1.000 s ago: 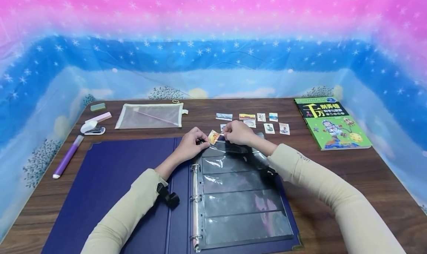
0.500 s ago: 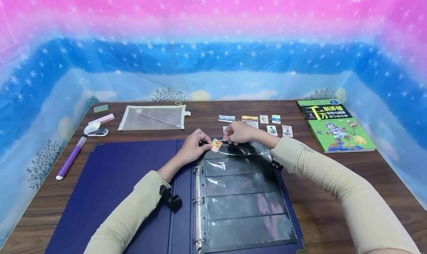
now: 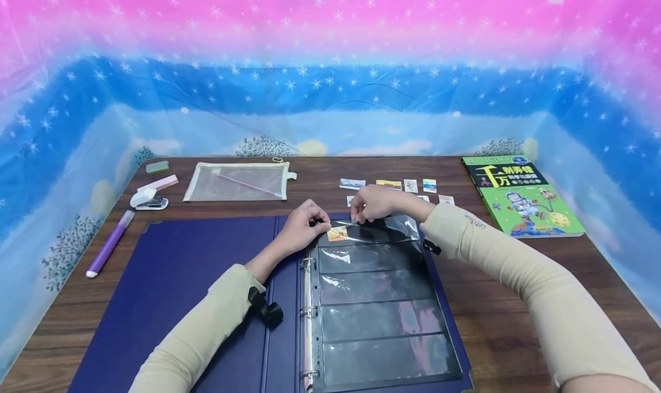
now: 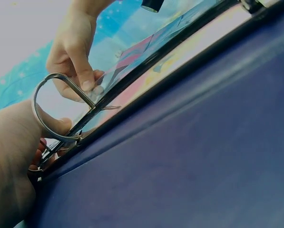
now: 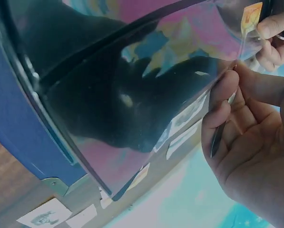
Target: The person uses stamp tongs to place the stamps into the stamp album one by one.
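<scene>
An orange-yellow stamp [image 3: 338, 233] lies at the left end of the top pocket of a black stamp album page [image 3: 382, 310] with clear strips. Tweezers [image 5: 219, 135] are pinched in my right hand [image 3: 373, 203], their tips pointing left toward the stamp. The right wrist view shows the same stamp [image 5: 251, 18] behind clear film, close to the left hand's fingertips. My left hand [image 3: 302, 225] pinches the page's top left corner, beside the metal rings [image 4: 56, 107]. Its far fingers are partly hidden. The page sits in an open dark blue binder [image 3: 206, 284].
Several loose stamps [image 3: 353, 183] lie behind the binder, some partly hidden by the right hand. A green book [image 3: 532, 206] is at right. A mesh pouch [image 3: 237, 182], a stapler [image 3: 150, 201], a purple marker [image 3: 110, 244] and a pink eraser-like block [image 3: 158, 183] lie at left.
The stamp has moved down from above the page's top edge into the top pocket and straightened. The right hand followed it slightly down and right; the left hand stays at the corner.
</scene>
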Available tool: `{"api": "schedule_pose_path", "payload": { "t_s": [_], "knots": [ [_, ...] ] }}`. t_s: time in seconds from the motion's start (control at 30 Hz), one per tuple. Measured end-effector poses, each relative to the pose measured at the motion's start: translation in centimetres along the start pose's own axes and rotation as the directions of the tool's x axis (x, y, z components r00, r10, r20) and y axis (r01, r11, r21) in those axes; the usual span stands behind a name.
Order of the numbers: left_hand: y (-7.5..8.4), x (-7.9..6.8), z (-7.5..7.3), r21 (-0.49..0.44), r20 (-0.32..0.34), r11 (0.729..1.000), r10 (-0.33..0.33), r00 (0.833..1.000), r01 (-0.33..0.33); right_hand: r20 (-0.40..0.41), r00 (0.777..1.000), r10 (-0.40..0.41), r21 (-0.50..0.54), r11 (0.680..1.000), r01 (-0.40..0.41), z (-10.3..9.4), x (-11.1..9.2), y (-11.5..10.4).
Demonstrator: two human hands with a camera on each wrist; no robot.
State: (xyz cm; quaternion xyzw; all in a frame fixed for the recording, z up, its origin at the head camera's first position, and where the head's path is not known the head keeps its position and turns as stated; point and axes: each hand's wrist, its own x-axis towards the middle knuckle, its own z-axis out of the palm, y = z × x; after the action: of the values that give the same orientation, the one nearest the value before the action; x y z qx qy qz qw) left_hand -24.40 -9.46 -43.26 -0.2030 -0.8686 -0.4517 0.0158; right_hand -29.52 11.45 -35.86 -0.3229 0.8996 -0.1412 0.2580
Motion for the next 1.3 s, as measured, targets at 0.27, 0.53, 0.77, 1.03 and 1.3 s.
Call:
{"api": "schedule_pose_path", "payload": {
  "t_s": [0.27,0.53,0.77,1.03,1.3],
  "knots": [
    [0.1,-0.1,-0.3,0.004,-0.002,1.000,-0.011,1.000,0.011,0.015,0.999,-0.042,0.076,0.996,0.040,0.5,0.4,0.5],
    [-0.1,-0.1,-0.6,0.010,-0.023,1.000,-0.001,1.000,0.001,-0.023,0.997,-0.069,0.109,0.991,0.071,0.7,0.5,0.2],
    [-0.1,0.1,-0.6,0.055,-0.009,0.997,0.047,0.999,-0.047,-0.012,0.997,-0.082,0.053,0.995,0.083,0.0,0.3,0.7],
    [0.1,0.1,-0.5,0.094,0.015,0.994,0.052,0.999,-0.053,-0.164,0.986,0.026,0.076,0.997,-0.014,-0.9,-1.8,2.5],
    [0.0,-0.2,-0.1,0.092,0.030,0.993,0.076,0.997,-0.078,-0.411,0.899,0.151,0.111,0.987,-0.115,0.2,-3.3,5.3]
  ]
}}
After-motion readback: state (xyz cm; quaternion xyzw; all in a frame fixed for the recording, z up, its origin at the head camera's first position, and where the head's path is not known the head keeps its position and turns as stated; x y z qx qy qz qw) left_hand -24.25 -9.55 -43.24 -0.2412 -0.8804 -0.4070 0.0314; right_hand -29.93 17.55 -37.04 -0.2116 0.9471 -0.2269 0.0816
